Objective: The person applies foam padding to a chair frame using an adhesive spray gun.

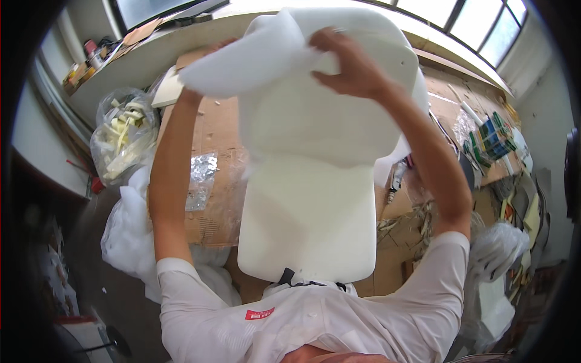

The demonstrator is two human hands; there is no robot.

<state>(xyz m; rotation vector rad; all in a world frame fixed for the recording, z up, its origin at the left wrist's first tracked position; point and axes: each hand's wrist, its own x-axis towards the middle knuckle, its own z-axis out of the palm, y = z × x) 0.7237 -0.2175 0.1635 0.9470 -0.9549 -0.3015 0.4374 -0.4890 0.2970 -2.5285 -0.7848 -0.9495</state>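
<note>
Brown cardboard-covered workbench (218,127) spans the middle, windows behind it. On it, centred before the person, lies a long cream-white moulded foam piece (310,206): broad panel at the far end, narrower rounded panel near the person's waist, a crease between. Lower left, beside the bench: a heap of white fluffy wadding (130,224).

A soft white sheet of wadding (254,60) is raised over the far left part of the foam, slanting down toward the left; edges blurred. Left of the bench, a clear plastic bag of pale yellow foam scraps (124,136).

Right hand (357,69) above the foam's far panel, just beside the sheet's right end — thumb and fingers well parted, gap between them; cannot tell whether fingertips touch the sheet. Left hand (225,45) at the sheet's left part, mostly hidden behind it — finger spread and hold cannot be told.

Smaller items: shiny silver metal pieces in clear plastic (204,166), left of the foam; a slim grey-and-black hand tool (395,181), right of it.
</note>
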